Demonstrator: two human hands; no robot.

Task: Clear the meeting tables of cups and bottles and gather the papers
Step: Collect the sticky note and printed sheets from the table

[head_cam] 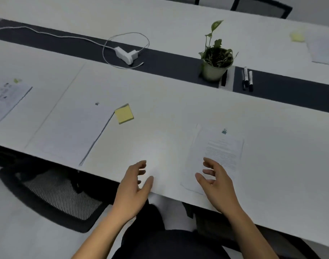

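A printed paper stack with a teal binder clip (218, 152) lies at the near edge of the white table (169, 113). My right hand (217, 181) hovers over its lower left corner, fingers apart and empty. My left hand (135, 184) floats open over the bare table edge to the left of it. Another clipped white stack (72, 128) lies further left, with a yellow sticky-note pad (124, 114) beside it. A printed sheet (4, 99) sits at the far left. More paper (322, 47) and a second sticky pad (297, 36) rest at the far right. No cups or bottles are visible.
A potted plant (215, 60) stands on the dark centre strip (169, 62), with markers (247, 78) to its right. A white charger with looped cable (126, 54) lies on the strip. A mesh office chair (53, 195) stands at lower left; another chair (262, 6) is across the table.
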